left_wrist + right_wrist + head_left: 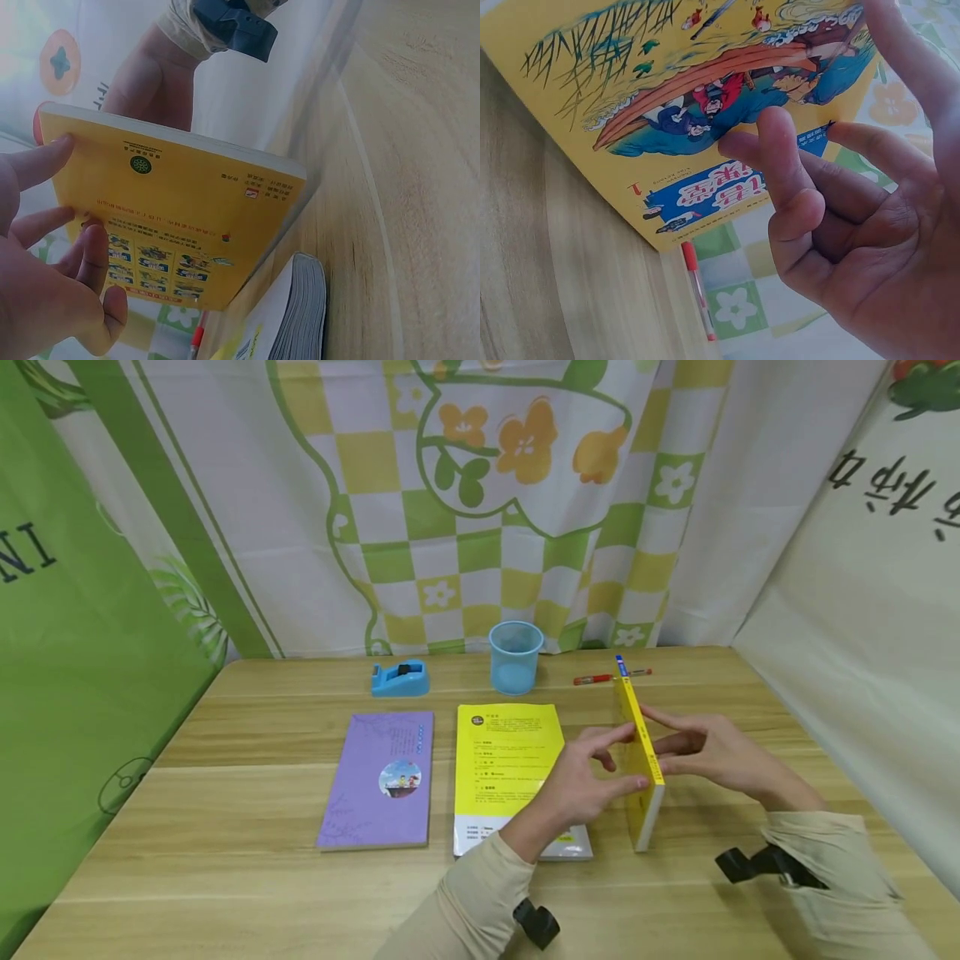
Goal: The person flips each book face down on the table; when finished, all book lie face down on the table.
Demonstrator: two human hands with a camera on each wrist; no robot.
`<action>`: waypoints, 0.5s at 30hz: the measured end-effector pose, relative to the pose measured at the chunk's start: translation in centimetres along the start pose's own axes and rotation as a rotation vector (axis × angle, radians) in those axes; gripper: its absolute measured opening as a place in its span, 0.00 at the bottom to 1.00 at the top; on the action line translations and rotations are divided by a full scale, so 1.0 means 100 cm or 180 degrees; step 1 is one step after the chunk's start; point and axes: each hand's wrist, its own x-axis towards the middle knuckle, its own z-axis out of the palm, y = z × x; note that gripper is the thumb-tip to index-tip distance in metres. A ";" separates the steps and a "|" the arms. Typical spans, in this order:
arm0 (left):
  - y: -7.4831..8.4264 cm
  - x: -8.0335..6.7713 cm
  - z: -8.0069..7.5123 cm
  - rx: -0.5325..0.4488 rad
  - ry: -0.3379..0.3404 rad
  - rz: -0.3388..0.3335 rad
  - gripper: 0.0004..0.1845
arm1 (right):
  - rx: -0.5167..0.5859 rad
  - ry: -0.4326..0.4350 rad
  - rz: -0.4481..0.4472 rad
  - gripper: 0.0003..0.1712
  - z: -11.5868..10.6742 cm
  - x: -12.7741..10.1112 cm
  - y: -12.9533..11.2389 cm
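A yellow book (642, 743) stands upright on its long edge on the table, spine up, between my two hands. My left hand (577, 785) touches its left face with the thumb and a fingertip. In the left wrist view the back cover (187, 195) shows, the other fingers loosely bent off it. From the other side my right hand (712, 756) touches the front cover (705, 97), which carries a boat picture. Some right fingers bend loosely away from that cover. To the left lies a yellow and white book (510, 760), partly hidden behind my left hand.
A purple book (382, 777) lies flat at left. Behind stand a blue tape dispenser (401, 679) and a light blue cup (515, 657). A red pen (592, 679) lies at the back, partly hidden by the upright book. Patterned curtains (480, 560) hang beyond the table's back edge.
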 end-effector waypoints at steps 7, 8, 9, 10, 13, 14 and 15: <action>-0.001 0.000 0.000 -0.0039 -0.0027 0.0016 0.33 | -0.0005 -0.0019 -0.0014 0.44 0.001 0.000 -0.001; -0.001 0.000 0.000 -0.0044 -0.0031 0.0013 0.33 | -0.0015 -0.0023 -0.0024 0.44 0.001 0.001 -0.001; -0.002 0.000 0.000 -0.0048 -0.0035 0.0013 0.33 | -0.0015 -0.0024 -0.0035 0.44 0.001 0.001 -0.001; -0.002 0.000 0.000 -0.0052 -0.0036 0.0012 0.33 | -0.0014 -0.0026 -0.0042 0.45 0.001 0.001 -0.001; -0.003 0.000 -0.001 -0.0048 -0.0034 0.0034 0.33 | -0.0020 -0.0021 -0.0044 0.45 0.001 0.001 -0.001; -0.003 0.000 -0.001 -0.0043 -0.0034 0.0047 0.33 | -0.0020 -0.0020 -0.0040 0.45 0.001 0.001 -0.001; -0.003 0.000 -0.001 -0.0038 -0.0033 0.0060 0.33 | -0.0013 -0.0019 -0.0035 0.45 0.001 0.001 -0.001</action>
